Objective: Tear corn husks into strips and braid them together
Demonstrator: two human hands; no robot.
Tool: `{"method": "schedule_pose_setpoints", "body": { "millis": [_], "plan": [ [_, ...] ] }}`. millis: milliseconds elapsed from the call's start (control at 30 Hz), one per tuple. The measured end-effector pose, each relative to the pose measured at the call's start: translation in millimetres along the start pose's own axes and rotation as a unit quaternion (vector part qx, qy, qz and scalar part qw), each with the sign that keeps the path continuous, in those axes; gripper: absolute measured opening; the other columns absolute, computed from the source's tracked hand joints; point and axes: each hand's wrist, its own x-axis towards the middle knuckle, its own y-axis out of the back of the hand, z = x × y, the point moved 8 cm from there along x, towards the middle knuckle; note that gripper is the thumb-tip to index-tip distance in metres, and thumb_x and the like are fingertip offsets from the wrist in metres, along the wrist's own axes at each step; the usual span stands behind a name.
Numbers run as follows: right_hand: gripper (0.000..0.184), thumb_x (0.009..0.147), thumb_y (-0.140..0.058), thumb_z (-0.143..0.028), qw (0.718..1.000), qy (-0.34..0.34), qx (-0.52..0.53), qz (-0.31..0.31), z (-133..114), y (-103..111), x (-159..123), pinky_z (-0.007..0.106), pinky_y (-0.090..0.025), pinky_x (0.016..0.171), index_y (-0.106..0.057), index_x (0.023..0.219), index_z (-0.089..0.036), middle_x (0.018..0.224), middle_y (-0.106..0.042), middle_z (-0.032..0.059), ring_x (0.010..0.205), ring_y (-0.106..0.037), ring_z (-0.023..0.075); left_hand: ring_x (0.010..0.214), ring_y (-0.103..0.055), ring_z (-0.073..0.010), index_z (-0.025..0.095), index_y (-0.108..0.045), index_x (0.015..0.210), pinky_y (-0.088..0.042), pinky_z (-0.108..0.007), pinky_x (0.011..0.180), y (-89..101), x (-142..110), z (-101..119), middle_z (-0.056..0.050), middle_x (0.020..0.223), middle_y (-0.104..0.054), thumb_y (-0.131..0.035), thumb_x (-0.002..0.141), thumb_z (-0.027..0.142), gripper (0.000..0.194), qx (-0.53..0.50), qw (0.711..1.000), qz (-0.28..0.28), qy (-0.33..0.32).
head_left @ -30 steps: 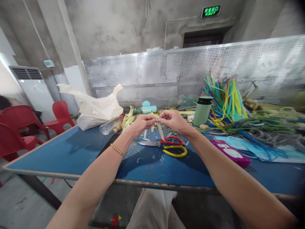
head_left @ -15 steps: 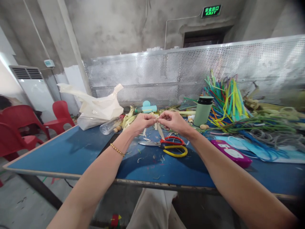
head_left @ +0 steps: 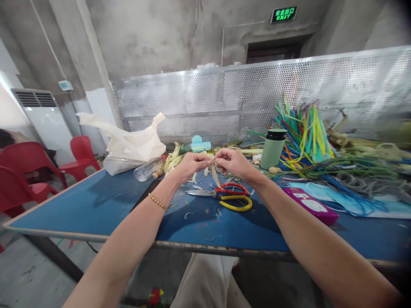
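Observation:
Above the middle of the blue table, my left hand (head_left: 195,164) and my right hand (head_left: 231,162) meet fingertip to fingertip, both pinched. Between them is a pale strip of what looks like dried husk (head_left: 215,175), one end hanging down from the fingers. Finer detail at the pinch is hidden by the fingers. Just below lies a pair of scissors (head_left: 221,194) with one red and one yellow handle, blades pointing left. Pale scraps (head_left: 196,185) are scattered beside them.
A white plastic bag (head_left: 135,143) and clear bottle (head_left: 147,170) stand left. On the right are a green tumbler (head_left: 273,149), a magenta device (head_left: 311,205), blue masks (head_left: 346,199) and bundled coloured strips (head_left: 310,137). Husks (head_left: 173,158) lie behind my left hand; a perforated metal screen (head_left: 205,100) stands beyond.
Both hands stay nearly in place, still pinching. The hanging end of the strip has shifted slightly left. The scissors have not moved on the table.

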Motion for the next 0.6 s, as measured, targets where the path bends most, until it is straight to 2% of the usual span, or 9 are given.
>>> {"method": "schedule_pose_setpoints", "body": {
  "millis": [167,267,367,467,600],
  "plan": [
    [0.025,0.075,-0.068,-0.04,0.999,-0.011,0.035,0.011,4.3,2.0,-0.3,0.02,-0.038,0.039,-0.063,0.079,-0.015,0.053,-0.054,-0.0023,0.043,-0.046,0.0076,0.055,-0.031,-0.0063,0.011,-0.073,0.085,-0.02,-0.025,0.053,-1.1,0.0,0.7,0.001,0.062,-0.049,-0.072,0.071,0.034,0.028,0.023,1.0,0.002,-0.003],
    [0.028,0.073,-0.071,-0.041,0.998,-0.001,0.065,0.027,9.7,5.3,1.4,0.02,-0.038,0.039,-0.061,0.078,-0.016,0.051,-0.054,-0.0034,0.042,-0.046,0.0073,0.052,-0.03,-0.0056,0.01,-0.067,0.072,-0.017,-0.025,0.05,-4.9,0.0,0.5,0.001,0.06,-0.047,-0.07,0.073,0.036,0.026,-0.003,1.0,-0.011,0.018],
    [0.029,0.075,-0.068,-0.044,0.997,-0.004,0.079,0.01,13.0,2.9,2.5,0.021,-0.04,0.041,-0.059,0.074,-0.016,0.049,-0.056,-0.0025,0.041,-0.048,0.0083,0.05,-0.029,-0.0053,0.011,-0.06,0.066,-0.015,-0.025,0.049,-8.1,0.0,1.9,0.0,0.059,-0.046,-0.067,0.076,0.043,0.034,-0.043,0.999,-0.01,0.024],
    [0.028,0.077,-0.067,-0.044,0.997,-0.002,0.078,0.003,10.5,1.0,1.9,0.022,-0.042,0.042,-0.059,0.075,-0.017,0.05,-0.058,-0.0017,0.041,-0.05,0.0092,0.049,-0.029,-0.005,0.012,-0.06,0.07,-0.015,-0.025,0.048,-10.2,-0.7,2.3,0.001,0.058,-0.045,-0.066,0.076,0.048,0.038,-0.054,0.998,0.001,0.026],
    [0.022,0.077,-0.066,-0.037,0.998,0.003,0.06,0.009,7.2,0.6,0.9,0.023,-0.043,0.043,-0.059,0.075,-0.017,0.05,-0.058,-0.0016,0.043,-0.052,0.0102,0.048,-0.028,-0.0047,0.012,-0.057,0.061,-0.014,-0.025,0.048,-10.5,-1.9,-1.1,0.002,0.054,-0.043,-0.072,0.07,0.049,0.041,-0.017,0.999,0.015,0.038]
  ]
}}
